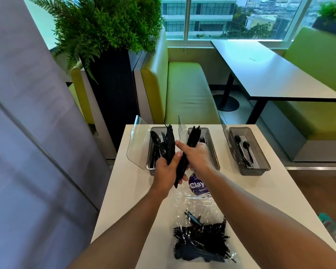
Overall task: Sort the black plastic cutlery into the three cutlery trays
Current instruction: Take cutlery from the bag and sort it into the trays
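Note:
Three clear cutlery trays stand in a row at the far edge of the white table (260, 200). The left tray (149, 167) has its lid open and holds black pieces. The middle tray (211, 144) is partly hidden behind my hands. The right tray (260, 152) holds a few black spoons. My left hand (166, 171) grips a fanned bundle of black cutlery (168, 140) above the left tray. My right hand (197, 155) grips a second black bundle (193, 135) over the middle tray. A torn clear bag with several black pieces (201, 242) lies near me.
A purple label (199, 186) lies on the plastic wrap in front of the trays. Behind the table stand a green bench seat (186, 90), a dark planter with a fern (109, 78) and another table (279, 74). A grey wall runs along the left.

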A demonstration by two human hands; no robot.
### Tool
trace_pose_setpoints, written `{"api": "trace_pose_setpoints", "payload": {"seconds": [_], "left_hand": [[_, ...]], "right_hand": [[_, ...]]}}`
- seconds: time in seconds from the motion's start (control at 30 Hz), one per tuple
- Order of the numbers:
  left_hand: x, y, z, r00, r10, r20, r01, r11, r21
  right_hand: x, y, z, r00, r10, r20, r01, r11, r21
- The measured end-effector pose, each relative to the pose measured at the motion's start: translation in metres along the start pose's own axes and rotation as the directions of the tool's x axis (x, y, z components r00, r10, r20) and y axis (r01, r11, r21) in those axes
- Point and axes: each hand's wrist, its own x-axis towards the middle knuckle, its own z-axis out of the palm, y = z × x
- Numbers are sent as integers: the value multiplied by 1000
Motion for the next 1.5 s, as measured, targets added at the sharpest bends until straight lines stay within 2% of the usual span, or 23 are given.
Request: {"api": "trace_pose_setpoints", "payload": {"seconds": [0.2,0.37,0.47,0.6,0.77,0.9,1.0,1.2,1.3,1.5], "left_hand": [[-2,0,-4,1000,2,20,-2,1000,9],[2,-2,-17,1000,-8,6,8,1000,28],[7,-6,-29,999,-24,-23,25,999,32],[14,-11,-45,998,-28,-53,28,1000,11],[24,-20,-66,991,-54,-119,55,998,3],[30,-27,-80,984,-92,-150,93,996,-4],[34,-31,-87,986,-107,-129,108,994,5],[35,-35,-94,982,-164,-96,164,986,-4],[34,-36,-94,978,-189,-90,189,982,-14],[32,-37,-93,971,-209,-120,208,978,-20]], "right_hand": [[-2,1,5,999,28,32,-28,1000,-2],[4,5,7,990,117,81,-122,991,61],[16,2,11,984,153,90,-166,973,159],[34,-12,20,963,170,209,-231,919,318],[69,-23,47,953,181,242,-224,961,162],[88,-5,75,864,378,333,-426,901,84],[97,20,95,812,471,345,-498,867,-12],[117,56,110,831,532,165,-511,846,-155],[125,62,107,885,458,86,-441,882,-166],[117,57,95,944,320,87,-297,932,-209]]}}
